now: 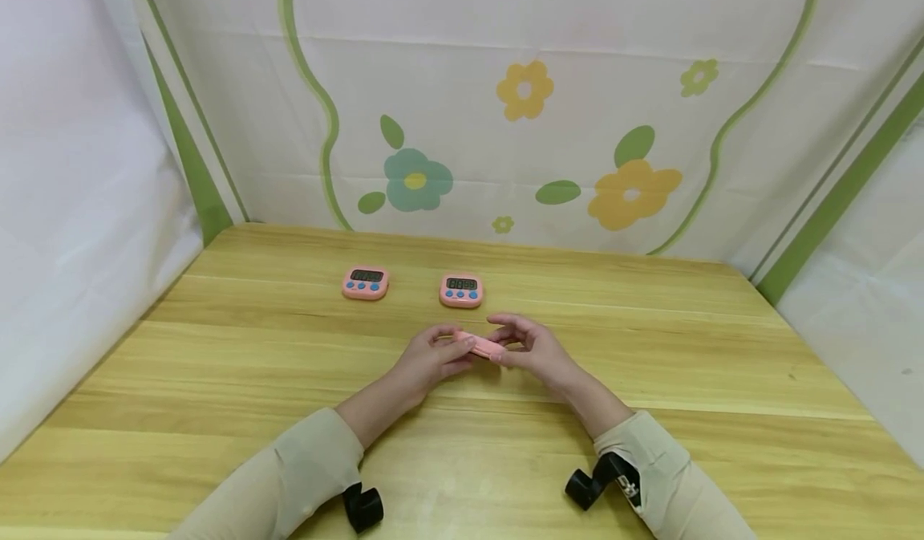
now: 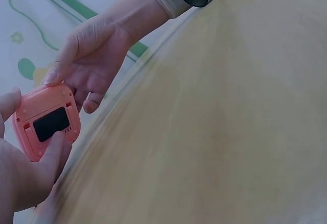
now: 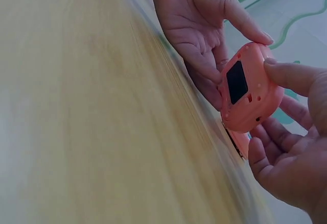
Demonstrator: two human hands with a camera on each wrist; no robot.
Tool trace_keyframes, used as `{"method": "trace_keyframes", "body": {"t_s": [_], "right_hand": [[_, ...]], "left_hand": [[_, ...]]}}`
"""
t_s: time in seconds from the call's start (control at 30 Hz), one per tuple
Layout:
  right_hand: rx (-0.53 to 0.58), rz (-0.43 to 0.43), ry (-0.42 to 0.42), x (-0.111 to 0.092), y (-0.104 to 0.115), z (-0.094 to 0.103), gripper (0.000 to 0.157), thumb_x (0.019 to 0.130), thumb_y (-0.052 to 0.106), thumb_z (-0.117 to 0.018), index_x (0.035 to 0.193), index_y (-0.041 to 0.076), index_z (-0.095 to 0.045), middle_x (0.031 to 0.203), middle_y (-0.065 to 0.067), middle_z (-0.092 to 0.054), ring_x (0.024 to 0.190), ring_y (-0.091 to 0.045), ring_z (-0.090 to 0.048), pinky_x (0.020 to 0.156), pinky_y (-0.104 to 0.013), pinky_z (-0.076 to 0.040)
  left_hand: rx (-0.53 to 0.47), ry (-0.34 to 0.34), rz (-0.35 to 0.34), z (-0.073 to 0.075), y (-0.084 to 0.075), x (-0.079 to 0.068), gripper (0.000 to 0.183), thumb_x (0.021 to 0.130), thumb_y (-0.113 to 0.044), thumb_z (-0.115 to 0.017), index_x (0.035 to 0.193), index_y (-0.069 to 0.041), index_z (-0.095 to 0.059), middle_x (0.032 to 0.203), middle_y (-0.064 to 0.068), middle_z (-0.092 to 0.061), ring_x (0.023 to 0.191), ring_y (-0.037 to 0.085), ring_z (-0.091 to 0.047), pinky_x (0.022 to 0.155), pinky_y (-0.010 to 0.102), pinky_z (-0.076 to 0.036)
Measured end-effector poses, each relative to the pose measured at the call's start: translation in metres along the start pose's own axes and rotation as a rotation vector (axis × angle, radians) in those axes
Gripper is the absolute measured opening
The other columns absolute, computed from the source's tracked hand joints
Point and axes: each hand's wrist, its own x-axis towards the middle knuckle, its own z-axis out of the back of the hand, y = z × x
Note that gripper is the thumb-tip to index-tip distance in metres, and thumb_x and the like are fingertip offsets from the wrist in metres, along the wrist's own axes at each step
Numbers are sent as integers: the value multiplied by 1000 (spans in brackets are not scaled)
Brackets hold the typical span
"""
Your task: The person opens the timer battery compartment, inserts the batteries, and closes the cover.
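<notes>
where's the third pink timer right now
In the head view the third pink timer is held between the left hand and right hand, mid-table, nearer the person than the two timers lying behind it.

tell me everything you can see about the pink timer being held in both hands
The pink timer is a small rounded-square case that looks like smooth plastic. Its back faces the wrist cameras, showing a dark rectangular panel and small holes; its display is hidden. It is held just above the wooden table, tilted, in front of two matching timers. The left hand pinches one side with thumb and fingers, and the right hand holds the other side.
</notes>
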Motion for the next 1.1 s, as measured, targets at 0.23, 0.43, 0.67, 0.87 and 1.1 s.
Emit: {"method": "trace_keyframes", "body": {"t_s": [0.23,0.43,0.67,0.87,1.1], "right_hand": [[-22,-44,12,0,0,0,64,73,8,-68,127,-3,-36,119,-21,-41,102,-28,-43,83,-32,-42],[87,-89,64,0,-1,0,64,74,3,-66,127,-7,-33,123,-21,-38,100,-26,-47,78,-32,-46],[108,-94,84,-1,0,0,68,75,-2,-63,131,-7,-25,125,-21,-34,95,-21,-49,77,-29,-47],[0,-60,85,-1,1,-2,73,73,-2,-66,132,-5,-24,126,-19,-34,97,-24,-49,78,-28,-46],[-170,-45,55,-3,2,-3,74,70,4,-70,131,-1,-29,112,-14,-46,88,-22,-52,69,-28,-48]], "left_hand": [[-4,46,-30,1,-2,-1,55,80,3,-56,127,11,-28,118,27,-39,101,28,-48,86,33,-41],[69,81,-46,3,-1,0,58,79,5,-55,131,4,-29,128,22,-34,112,26,-40,86,29,-41],[118,159,-81,7,2,1,63,81,9,-50,136,-2,-21,131,22,-31,114,26,-38,85,28,-41],[159,193,-88,7,3,0,67,79,12,-48,137,-4,-19,133,21,-29,115,27,-37,85,28,-42],[163,199,-86,6,3,0,67,78,14,-48,136,-3,-19,132,20,-29,114,27,-38,85,28,-42]]}}
